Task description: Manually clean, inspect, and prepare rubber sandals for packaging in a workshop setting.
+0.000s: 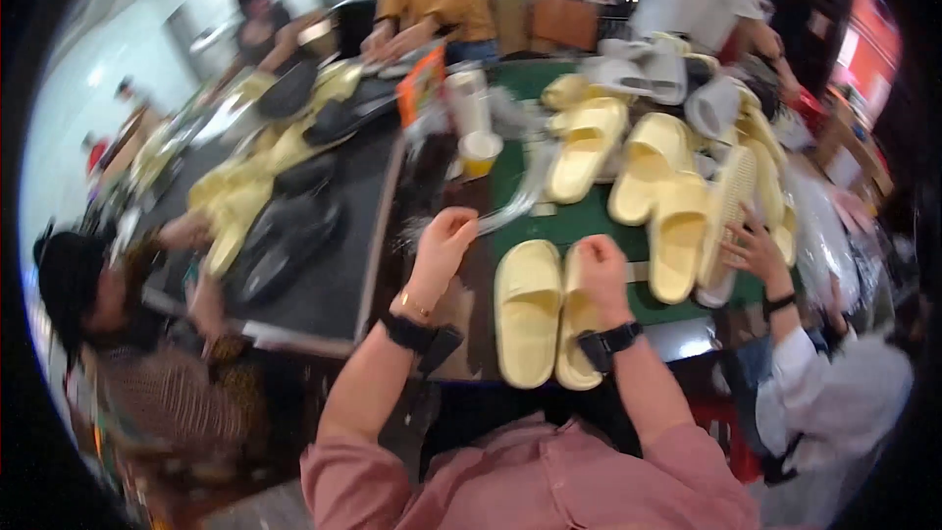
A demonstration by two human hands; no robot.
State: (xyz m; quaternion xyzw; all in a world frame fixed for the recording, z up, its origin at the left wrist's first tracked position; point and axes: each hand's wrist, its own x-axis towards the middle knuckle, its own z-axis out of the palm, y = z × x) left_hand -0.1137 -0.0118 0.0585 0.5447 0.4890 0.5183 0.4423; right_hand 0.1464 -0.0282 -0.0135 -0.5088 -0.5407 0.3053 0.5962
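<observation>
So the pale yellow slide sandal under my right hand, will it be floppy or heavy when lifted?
The pale yellow slide sandal under the right hand looks thick and foam-like, so probably light. Its chunky sole likely flexes slightly rather than flopping. It lies flat on the green mat, so it is unlikely to roll.

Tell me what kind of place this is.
Probably a footwear packing or sorting workshop: piles of pale yellow slippers on a green-topped table, other workers around it, and the right hand resting on a slipper pair.
</observation>
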